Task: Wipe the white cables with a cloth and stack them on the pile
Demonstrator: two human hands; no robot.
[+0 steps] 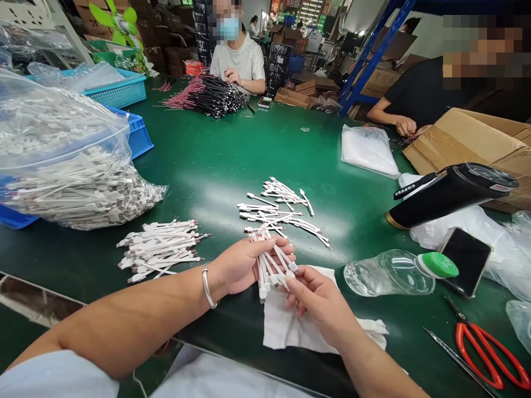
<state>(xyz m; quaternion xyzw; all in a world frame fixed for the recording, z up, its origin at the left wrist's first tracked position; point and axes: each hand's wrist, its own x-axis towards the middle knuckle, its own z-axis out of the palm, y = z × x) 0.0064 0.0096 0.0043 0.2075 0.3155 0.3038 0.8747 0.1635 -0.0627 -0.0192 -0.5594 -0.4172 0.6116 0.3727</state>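
My left hand [243, 265], with a silver bangle on its wrist, grips a bundle of white short cables [269, 271] with white connectors. My right hand [317, 301] pinches the lower end of that bundle between its fingers. Both hands are above a white cloth [290, 326] on the green workbench [215, 171]. Loose white cables lie in a pile [160, 249] to the left of my left hand, and another loose pile [277, 213] lies just beyond my hands. A large clear plastic bag [70, 160] packed with similar cables rests at the left.
To the right lie a plastic water bottle [394, 273], a phone [465, 261], red-handled scissors [485, 354] and a black flask [450, 193]. A cardboard box [464, 138] and blue crates [139, 132] stand nearby. Co-workers [238, 61] sit across the bench, with a black-wired bundle [207, 97].
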